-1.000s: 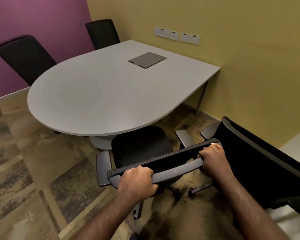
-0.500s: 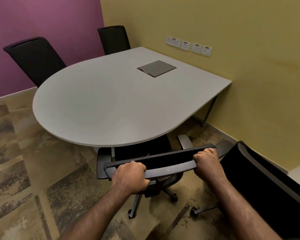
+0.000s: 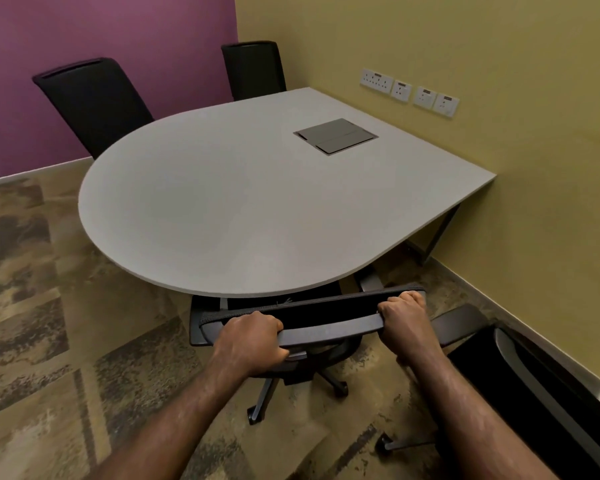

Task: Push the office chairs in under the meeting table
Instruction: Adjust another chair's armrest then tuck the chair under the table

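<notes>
With both the left hand (image 3: 252, 339) and right hand (image 3: 407, 322) clamped on its backrest, the chair (image 3: 329, 329) had rolled toward twelve o'clock, its seat now under the meeting table (image 3: 239, 216), nearly home

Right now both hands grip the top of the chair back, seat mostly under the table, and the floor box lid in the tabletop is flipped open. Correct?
Not quite. The head view shows the floor box lid closed, flush with the table. Otherwise correct: left hand and right hand grip the chair back.
</notes>
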`<state>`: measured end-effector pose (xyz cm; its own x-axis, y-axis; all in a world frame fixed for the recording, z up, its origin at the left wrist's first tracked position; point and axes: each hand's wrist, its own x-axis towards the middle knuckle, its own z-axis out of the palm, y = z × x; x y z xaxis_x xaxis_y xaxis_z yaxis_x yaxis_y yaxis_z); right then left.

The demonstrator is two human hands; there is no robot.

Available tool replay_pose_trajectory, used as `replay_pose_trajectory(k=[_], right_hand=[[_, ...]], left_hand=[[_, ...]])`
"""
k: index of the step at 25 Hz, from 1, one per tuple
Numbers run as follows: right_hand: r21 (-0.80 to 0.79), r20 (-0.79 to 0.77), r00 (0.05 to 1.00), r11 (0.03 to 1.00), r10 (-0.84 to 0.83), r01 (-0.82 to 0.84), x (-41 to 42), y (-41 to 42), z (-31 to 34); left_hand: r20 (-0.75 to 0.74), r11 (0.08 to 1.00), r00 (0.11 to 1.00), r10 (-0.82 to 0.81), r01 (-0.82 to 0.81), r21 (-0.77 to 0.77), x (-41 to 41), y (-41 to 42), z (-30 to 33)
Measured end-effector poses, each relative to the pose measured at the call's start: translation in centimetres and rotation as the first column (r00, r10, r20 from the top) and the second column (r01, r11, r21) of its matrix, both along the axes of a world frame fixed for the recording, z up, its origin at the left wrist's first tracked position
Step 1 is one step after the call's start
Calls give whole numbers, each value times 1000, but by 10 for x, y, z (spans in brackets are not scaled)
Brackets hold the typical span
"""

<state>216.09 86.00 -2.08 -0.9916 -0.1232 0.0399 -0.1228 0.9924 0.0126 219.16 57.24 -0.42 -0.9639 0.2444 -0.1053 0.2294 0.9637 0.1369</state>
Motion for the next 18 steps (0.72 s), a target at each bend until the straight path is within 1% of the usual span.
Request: replay_pose_trajectory(k=[5,9,11,14,16,18], right_hand=[[3,-12,999,999,45,-45,-28,8,0],[20,-15,997,997,74,-74,-34,13,1],[52,35,987,986,156,-157,-35,15,8],[108,176,928,931,328,-350,-41,11,21],[120,197,904,906,379,-406,-41,6,25],[133,177,899,895,402,-426,-38,0,25]], left_hand=[[-30,1000,1000,3,-3,-12,-16,7,3],[-110,1000,994,-11,13,16,-18,12,1],[-137,999,990,-19,22,25,-16,11,-1],[-148,1000,989,-21,22,8,-13,0,-4],[-159,1000,987,-26,25,-13,-14,-9,-5],[-163,998,986,-45,38,-43,-15,-17,-3]])
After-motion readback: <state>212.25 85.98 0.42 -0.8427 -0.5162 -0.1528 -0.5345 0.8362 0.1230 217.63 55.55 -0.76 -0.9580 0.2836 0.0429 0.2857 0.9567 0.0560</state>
